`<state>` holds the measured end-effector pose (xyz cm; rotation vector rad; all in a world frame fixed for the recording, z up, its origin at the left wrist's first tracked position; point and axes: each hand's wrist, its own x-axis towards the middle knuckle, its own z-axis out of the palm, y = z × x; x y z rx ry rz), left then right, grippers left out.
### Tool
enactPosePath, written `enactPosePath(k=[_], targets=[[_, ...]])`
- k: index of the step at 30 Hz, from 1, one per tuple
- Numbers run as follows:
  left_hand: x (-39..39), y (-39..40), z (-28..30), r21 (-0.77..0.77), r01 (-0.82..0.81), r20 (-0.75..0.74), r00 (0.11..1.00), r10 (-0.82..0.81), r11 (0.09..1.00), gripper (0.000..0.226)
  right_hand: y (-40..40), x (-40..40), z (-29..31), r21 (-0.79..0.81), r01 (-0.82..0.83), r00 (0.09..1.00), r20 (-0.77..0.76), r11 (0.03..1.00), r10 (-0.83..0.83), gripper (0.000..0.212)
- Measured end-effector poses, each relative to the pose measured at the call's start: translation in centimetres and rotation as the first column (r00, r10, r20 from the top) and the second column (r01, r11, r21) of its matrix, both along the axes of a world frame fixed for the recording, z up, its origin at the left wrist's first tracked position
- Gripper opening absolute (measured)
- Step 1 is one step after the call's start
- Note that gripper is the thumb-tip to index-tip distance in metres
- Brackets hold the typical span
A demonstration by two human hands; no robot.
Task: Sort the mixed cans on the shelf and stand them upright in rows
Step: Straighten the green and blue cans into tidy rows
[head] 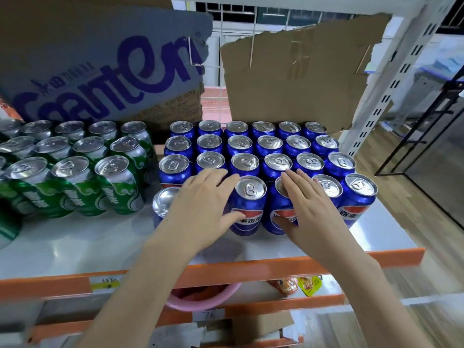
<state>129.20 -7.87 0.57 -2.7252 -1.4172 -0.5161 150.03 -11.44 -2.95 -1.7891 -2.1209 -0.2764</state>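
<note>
Partly, both hands hide front-row blue cans.

Cans upright on shelf

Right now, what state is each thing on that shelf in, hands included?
Blue cans: upright, in rows on the right.
Green cans: upright, grouped in rows on the left.
Left hand: fingers straight, resting against front-row blue cans.
Right hand: fingers straight, over a front-row blue can.
Torn cardboard sheet: standing behind the blue cans.
Printed carton: behind the green cans.
</note>
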Motion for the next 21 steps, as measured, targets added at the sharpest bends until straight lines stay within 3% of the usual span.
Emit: enactPosePath(k=[4, 7, 11, 15, 18, 21], targets=[[-4.7, -1.5, -1.2, 0.005, -0.181, 0.170, 0.969, 0.178, 0.983, 0.088, -0.4, -2.8, 0.5, 0.119, -0.037, 0.989, -0.137, 0.992, 0.054, 0.067], [-7.2, -3.4, -2.2, -0.187, -0.291, 0.287, 0.897, 0.336, 0.938, 0.108, -0.3, -5.1, 0.6, 0.164, -0.065, 0.982, -0.162, 0.984, 0.092, 0.056], [-8.5, -3.8, -5.3, -0.459, -0.309, 0.304, 0.826, 0.474, 0.833, 0.119, 0.5, -6.9, -0.1, 0.164, -0.068, 0.983, -0.158, 0.984, 0.094, 0.050], [-8.2, -2.4, -8.0, -0.564, -0.230, 0.393, 0.770, 0.503, 0.793, 0.098, 1.4, -8.0, -0.8, 0.142, -0.053, 0.990, -0.123, 0.988, 0.071, 0.051], [-8.1, -1.9, -8.8, -0.552, -0.217, 0.456, 0.730, 0.509, 0.805, 0.068, 1.9, -8.1, -0.4, 0.168, -0.042, 0.988, -0.142, 0.985, 0.066, 0.050], [-8.5, -1.8, -9.1, -0.517, -0.194, 0.505, 0.717, 0.480, 0.834, 0.061, 3.5, -7.8, 1.3, 0.201, -0.036, 0.987, -0.148, 0.979, 0.067, 0.050]])
